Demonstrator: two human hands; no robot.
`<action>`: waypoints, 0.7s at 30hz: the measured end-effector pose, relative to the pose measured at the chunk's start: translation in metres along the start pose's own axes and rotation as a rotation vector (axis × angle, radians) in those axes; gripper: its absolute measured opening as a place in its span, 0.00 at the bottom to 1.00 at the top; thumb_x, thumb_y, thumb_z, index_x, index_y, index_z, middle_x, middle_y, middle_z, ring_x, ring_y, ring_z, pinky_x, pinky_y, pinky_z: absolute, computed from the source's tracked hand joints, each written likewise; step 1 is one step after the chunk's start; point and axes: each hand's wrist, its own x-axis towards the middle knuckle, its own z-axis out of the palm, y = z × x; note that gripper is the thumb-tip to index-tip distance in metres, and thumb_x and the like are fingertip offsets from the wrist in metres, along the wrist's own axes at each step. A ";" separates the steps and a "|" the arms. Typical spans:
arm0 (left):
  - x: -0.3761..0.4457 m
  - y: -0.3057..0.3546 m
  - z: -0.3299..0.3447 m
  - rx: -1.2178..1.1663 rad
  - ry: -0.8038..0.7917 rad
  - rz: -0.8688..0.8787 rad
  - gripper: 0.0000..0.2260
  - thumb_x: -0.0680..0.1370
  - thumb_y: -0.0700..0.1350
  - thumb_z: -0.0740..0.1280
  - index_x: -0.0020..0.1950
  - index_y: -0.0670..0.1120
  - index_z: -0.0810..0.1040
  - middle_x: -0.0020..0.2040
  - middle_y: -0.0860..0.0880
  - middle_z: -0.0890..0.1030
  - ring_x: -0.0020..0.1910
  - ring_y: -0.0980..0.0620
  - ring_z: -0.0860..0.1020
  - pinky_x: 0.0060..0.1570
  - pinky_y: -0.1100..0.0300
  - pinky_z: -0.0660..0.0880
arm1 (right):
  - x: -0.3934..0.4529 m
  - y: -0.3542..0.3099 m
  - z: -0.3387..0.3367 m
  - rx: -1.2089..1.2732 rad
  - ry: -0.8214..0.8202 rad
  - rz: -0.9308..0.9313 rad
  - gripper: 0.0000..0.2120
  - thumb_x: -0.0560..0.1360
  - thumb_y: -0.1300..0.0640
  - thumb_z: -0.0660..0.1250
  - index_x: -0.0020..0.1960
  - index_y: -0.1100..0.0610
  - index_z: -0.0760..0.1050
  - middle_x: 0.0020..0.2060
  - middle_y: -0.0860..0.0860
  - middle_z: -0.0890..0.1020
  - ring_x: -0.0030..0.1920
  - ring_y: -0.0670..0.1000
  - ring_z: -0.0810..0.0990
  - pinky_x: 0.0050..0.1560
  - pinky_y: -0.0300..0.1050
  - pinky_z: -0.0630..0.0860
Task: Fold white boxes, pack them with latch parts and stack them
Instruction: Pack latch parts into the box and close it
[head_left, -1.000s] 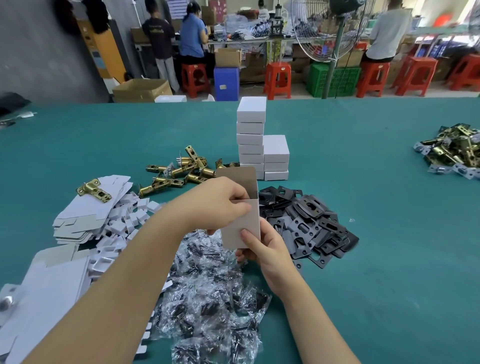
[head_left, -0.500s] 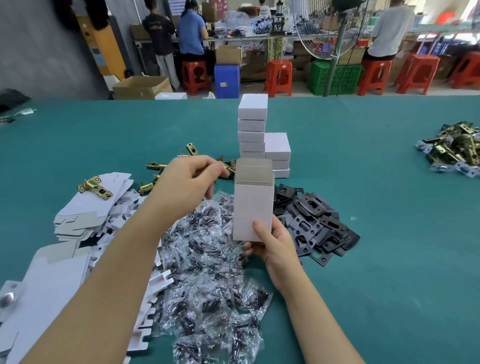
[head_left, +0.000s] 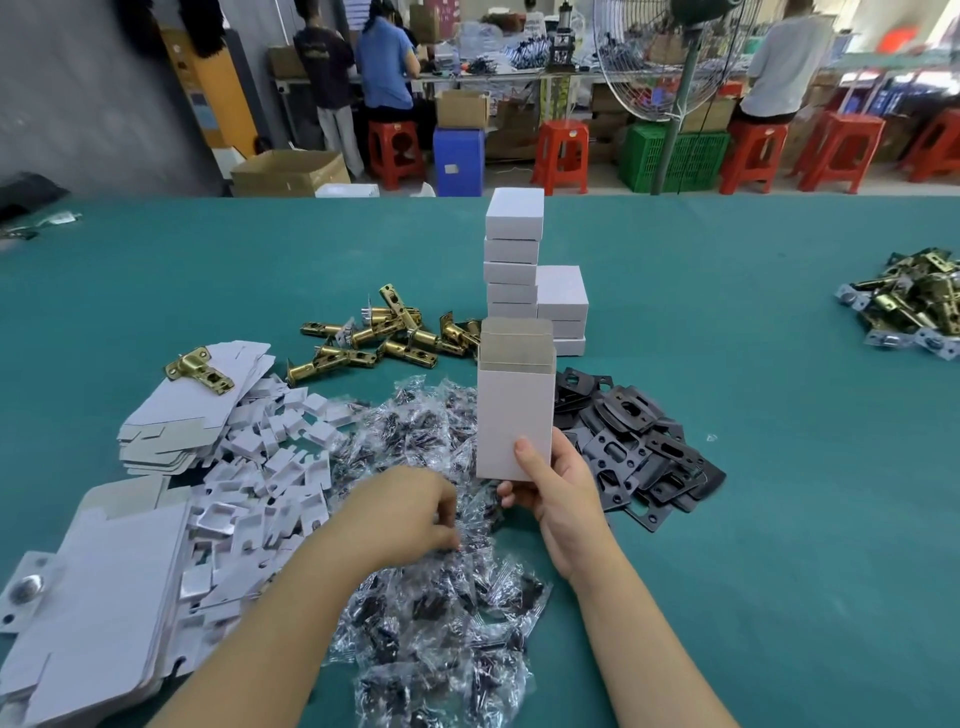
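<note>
Now left hand (head_left: 410, 512) lowered onto screw packets (head_left: 441, 613), right hand (head_left: 553, 483) still gripping box (head_left: 514, 410)

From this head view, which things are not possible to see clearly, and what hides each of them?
- Inside of the open box held by the right hand: hidden by its front wall.
- Left hand fingertips among the plastic packets: curled under, so a grip cannot be confirmed.
- Packet contents: too small, blurred by wrinkled plastic.
- Flat box blanks: cut off by the left edge.
- Lower part of the stacked boxes: behind the held box.
</note>
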 end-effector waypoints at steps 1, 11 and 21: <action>0.000 0.001 0.000 -0.016 -0.002 0.004 0.06 0.77 0.55 0.72 0.45 0.55 0.79 0.42 0.58 0.81 0.40 0.60 0.79 0.45 0.59 0.80 | 0.000 0.000 0.000 -0.002 -0.002 0.002 0.17 0.75 0.51 0.72 0.62 0.54 0.77 0.47 0.54 0.86 0.34 0.49 0.81 0.33 0.40 0.79; 0.011 -0.023 -0.022 -0.683 0.220 -0.148 0.02 0.84 0.44 0.63 0.52 0.47 0.72 0.34 0.46 0.84 0.27 0.50 0.83 0.21 0.60 0.72 | 0.001 0.000 0.000 0.037 0.009 0.010 0.16 0.74 0.50 0.72 0.61 0.50 0.78 0.47 0.53 0.87 0.33 0.49 0.80 0.33 0.40 0.79; 0.029 -0.042 -0.010 -0.879 0.313 -0.199 0.13 0.78 0.36 0.72 0.58 0.48 0.75 0.45 0.37 0.83 0.33 0.49 0.86 0.27 0.60 0.78 | 0.001 -0.001 -0.001 0.029 0.022 0.007 0.12 0.79 0.54 0.70 0.62 0.52 0.77 0.45 0.53 0.87 0.33 0.49 0.81 0.33 0.40 0.79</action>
